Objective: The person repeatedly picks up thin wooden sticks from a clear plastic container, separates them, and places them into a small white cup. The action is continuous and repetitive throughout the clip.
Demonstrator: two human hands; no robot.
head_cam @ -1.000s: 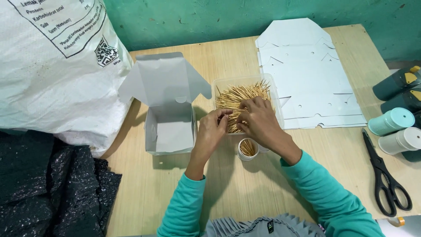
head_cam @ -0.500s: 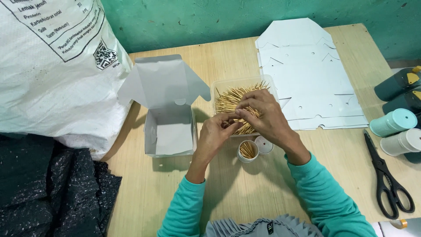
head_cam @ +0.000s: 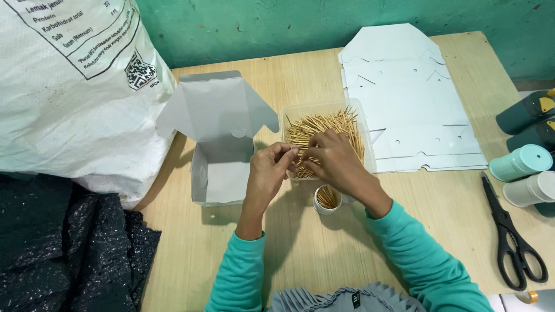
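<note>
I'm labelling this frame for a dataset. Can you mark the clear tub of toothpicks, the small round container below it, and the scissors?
tub of toothpicks (head_cam: 352, 107): head view, far rim.
small round container (head_cam: 327, 199): head view, its open mouth.
scissors (head_cam: 509, 228): head view, near the pivot.

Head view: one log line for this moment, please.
left hand: pinching toothpicks | right hand: in the tray, on toothpicks | small cup: partly filled, below hands | open box: left, empty

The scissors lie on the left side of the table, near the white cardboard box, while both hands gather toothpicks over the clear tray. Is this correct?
Not quite. In the head view the scissors lie on the right side of the table, far from the white cardboard box. The rest holds: the left hand and right hand gather toothpicks over the clear tray.
</note>
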